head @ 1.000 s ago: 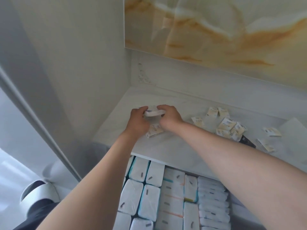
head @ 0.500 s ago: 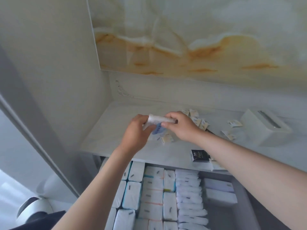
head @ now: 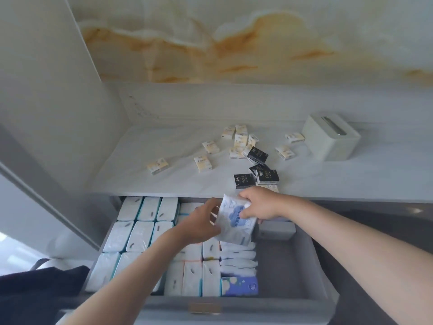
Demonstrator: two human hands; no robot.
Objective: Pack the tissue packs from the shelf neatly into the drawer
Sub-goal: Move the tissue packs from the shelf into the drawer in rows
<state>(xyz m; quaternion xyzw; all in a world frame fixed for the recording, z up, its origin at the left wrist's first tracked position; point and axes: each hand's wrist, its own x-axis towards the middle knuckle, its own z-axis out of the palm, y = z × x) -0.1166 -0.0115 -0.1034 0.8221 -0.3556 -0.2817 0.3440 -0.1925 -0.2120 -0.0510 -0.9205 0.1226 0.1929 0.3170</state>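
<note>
Both hands grip one white-and-blue tissue pack (head: pixel 235 220) above the open drawer (head: pixel 288 270), left hand (head: pixel 199 222) curled on its left edge, right hand (head: pixel 259 204) pinching its far-right corner.

Two hands, left (head: pixel 199 224) and right (head: pixel 260 205), hold one blue-printed tissue pack (head: pixel 236 221). From it: about eleven cream mini packs (head: pixel 203 163) toward 12 o'clock, four black mini packs (head: pixel 257 155) at 1, one tissue box (head: pixel 331 140) at 2, one purple pack (head: pixel 239 286) at 6, nine visible teal-edged packs (head: pixel 140 235) at 9
</note>
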